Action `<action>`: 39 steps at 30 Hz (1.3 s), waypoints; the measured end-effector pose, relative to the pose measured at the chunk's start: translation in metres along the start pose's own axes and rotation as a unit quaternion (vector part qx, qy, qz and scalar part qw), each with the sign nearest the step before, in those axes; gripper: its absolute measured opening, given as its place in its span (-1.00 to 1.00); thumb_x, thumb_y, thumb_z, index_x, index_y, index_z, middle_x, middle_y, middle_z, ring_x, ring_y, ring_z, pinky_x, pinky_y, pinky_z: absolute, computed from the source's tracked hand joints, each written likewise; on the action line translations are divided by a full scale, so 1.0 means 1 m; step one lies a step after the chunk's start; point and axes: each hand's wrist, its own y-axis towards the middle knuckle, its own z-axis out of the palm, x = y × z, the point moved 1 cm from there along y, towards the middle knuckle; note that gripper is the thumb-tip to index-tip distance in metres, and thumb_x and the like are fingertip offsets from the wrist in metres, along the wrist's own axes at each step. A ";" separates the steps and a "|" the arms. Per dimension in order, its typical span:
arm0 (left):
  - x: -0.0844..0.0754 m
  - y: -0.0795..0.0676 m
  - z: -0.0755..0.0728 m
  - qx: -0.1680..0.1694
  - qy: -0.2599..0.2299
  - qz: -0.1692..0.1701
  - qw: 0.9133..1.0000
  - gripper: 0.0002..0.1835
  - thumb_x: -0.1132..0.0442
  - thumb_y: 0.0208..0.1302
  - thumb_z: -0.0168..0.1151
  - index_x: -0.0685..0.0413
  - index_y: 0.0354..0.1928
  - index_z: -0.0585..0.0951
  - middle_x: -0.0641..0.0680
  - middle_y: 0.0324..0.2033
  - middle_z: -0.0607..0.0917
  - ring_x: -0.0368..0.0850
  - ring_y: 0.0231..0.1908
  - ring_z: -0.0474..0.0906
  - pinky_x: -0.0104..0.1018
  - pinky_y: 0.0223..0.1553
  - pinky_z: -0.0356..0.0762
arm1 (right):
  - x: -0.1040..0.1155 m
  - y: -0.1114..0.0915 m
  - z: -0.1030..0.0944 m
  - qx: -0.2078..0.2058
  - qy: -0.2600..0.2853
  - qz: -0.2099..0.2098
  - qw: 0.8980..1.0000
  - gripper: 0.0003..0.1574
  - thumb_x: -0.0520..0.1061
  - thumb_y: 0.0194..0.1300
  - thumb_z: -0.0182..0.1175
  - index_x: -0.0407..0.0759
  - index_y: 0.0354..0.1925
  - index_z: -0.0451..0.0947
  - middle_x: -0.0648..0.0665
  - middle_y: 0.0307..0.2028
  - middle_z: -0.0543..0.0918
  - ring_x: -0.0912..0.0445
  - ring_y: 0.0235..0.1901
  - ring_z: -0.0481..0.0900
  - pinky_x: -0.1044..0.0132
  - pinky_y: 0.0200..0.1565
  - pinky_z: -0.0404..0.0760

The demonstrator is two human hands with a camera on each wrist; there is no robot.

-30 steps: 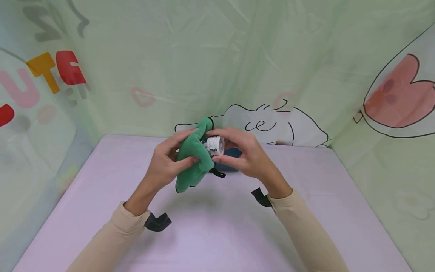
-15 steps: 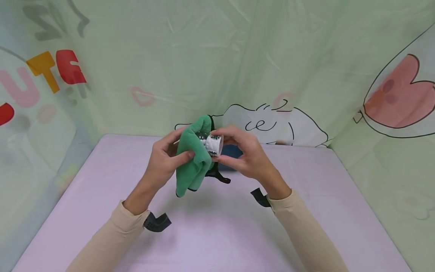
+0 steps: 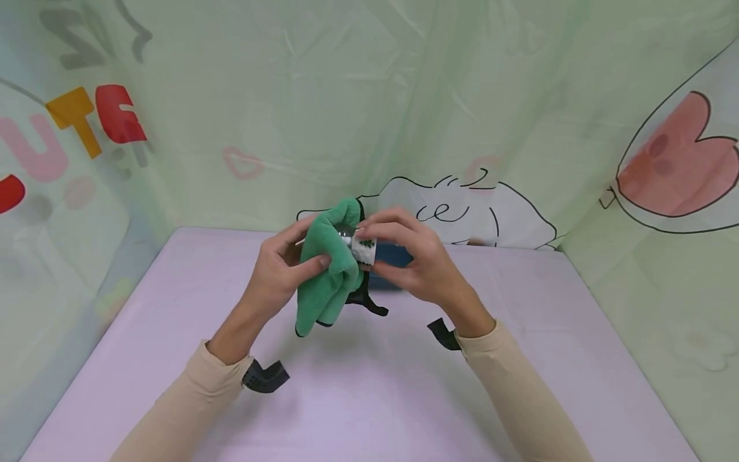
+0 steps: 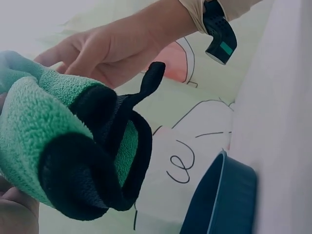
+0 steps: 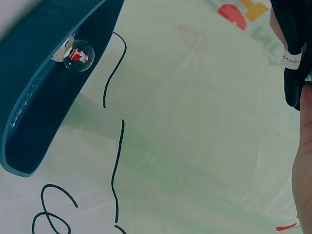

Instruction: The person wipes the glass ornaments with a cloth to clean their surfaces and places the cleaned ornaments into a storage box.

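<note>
Between both hands, above the table, is a small snow globe (image 3: 365, 250) with a white base and green tree figures on it. My right hand (image 3: 412, 256) pinches that base between thumb and fingers. A green cloth (image 3: 328, 256) with black edging and a hanging loop is gripped by my left hand (image 3: 277, 269), thumb in front. The cloth wraps around the clear dome, which is mostly hidden. In the left wrist view the cloth's dark edge (image 4: 73, 175) folds toward the camera. Only a sliver of the cloth's dark trim (image 5: 297, 44) shows in the right wrist view.
Behind the hands stands a dark blue bin (image 3: 395, 260) on the pale purple table (image 3: 358, 398). Another snow globe (image 5: 79, 55), with a red-and-white figure, lies inside it. Printed light-green curtains (image 3: 323, 115) enclose the table at the back and sides.
My right fingers have shifted over the base, and the snow globe has turned, bringing green trees into view. The cloth has opened out and hangs a little lower, its black loop more exposed.
</note>
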 end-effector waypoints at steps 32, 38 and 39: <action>0.004 0.000 0.006 0.054 0.095 0.117 0.987 -0.32 0.58 0.14 0.42 0.27 0.35 0.49 0.19 0.27 0.55 0.01 0.16 0.55 -0.14 -0.11 0.74 | 0.003 0.002 -0.004 -0.011 -0.009 0.152 0.988 -0.71 -0.25 0.16 0.42 -0.24 -0.10 0.67 0.04 -0.49 0.65 0.20 -0.55 0.61 0.36 -0.44 0.66; 0.004 0.001 0.007 0.051 0.094 0.120 0.987 -0.30 0.62 0.11 0.42 0.27 0.34 0.49 0.20 0.26 0.55 0.01 0.15 0.55 -0.15 -0.09 0.74 | 0.003 0.001 -0.004 -0.018 -0.003 0.174 0.985 -0.72 -0.25 0.17 0.42 -0.21 -0.10 0.69 0.06 -0.51 0.63 0.17 -0.56 0.59 0.35 -0.47 0.62; 0.004 0.001 0.007 0.049 0.093 0.118 0.987 -0.29 0.63 0.10 0.41 0.27 0.34 0.49 0.19 0.25 0.55 0.01 0.14 0.56 -0.16 -0.08 0.74 | 0.003 0.002 -0.004 -0.015 -0.001 0.173 0.985 -0.70 -0.25 0.18 0.42 -0.21 -0.08 0.69 0.05 -0.49 0.64 0.17 -0.55 0.60 0.35 -0.44 0.64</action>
